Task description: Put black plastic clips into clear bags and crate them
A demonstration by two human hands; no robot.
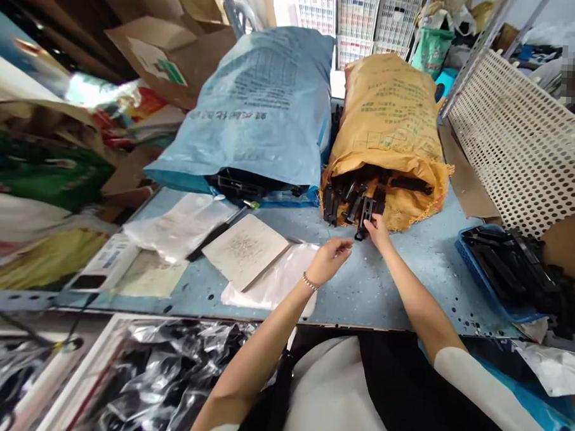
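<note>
At the mouth of the yellow woven sack (390,112), my right hand (376,232) pinches a slim black plastic part (365,216). More black parts (350,196) of similar shape spill from that opening onto the table. To the left and slightly nearer, my left hand (331,259) hovers over the table, fingers curled together. Whatever its fingertips may hold is too small or hidden to make out. A blue woven sack (258,112), with black pieces showing at its mouth, lies left of the yellow one.
On the blue table (399,271) lie a square pale board (245,248), clear plastic bags (177,226) and a white box (107,261). A blue basket (466,261) of black parts stands right, near a perforated white panel (524,137). Another person (553,74) is partly visible behind it.
</note>
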